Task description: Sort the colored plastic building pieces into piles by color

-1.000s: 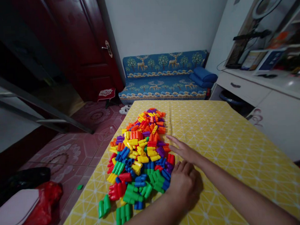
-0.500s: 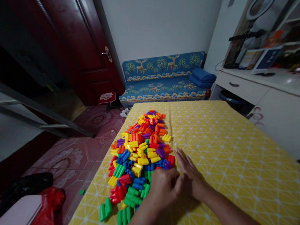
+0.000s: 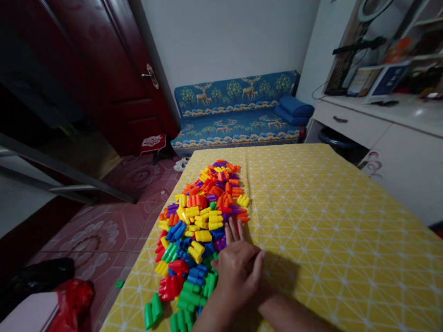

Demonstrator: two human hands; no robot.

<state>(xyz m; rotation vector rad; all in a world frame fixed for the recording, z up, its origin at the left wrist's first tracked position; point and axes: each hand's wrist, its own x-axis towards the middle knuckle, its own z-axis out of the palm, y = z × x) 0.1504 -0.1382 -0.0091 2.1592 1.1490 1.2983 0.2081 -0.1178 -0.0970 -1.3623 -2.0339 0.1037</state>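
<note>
A long heap of plastic bullet-shaped building blocks (image 3: 202, 223) in red, orange, yellow, green, blue and purple lies along the left part of the table. My left hand (image 3: 236, 265) is curled closed above the heap's right edge; what its fingers hold, if anything, is hidden. Beneath and beyond it, my right hand (image 3: 234, 233) reaches left with fingers stretched out and apart, resting against blocks at that edge. The left hand covers most of the right palm. Green blocks (image 3: 192, 295) lie left of the left wrist.
A yellow patterned cloth covers the table (image 3: 319, 220). A blue sofa (image 3: 237, 116) stands beyond it, a white cabinet (image 3: 408, 158) to the right. On the floor at left are a red bag (image 3: 77, 309) and one green block (image 3: 120, 284).
My right hand has moved left, under my left hand, and its fingers now touch the blocks. My left hand stays closed in nearly the same place. The view has shifted slightly.
</note>
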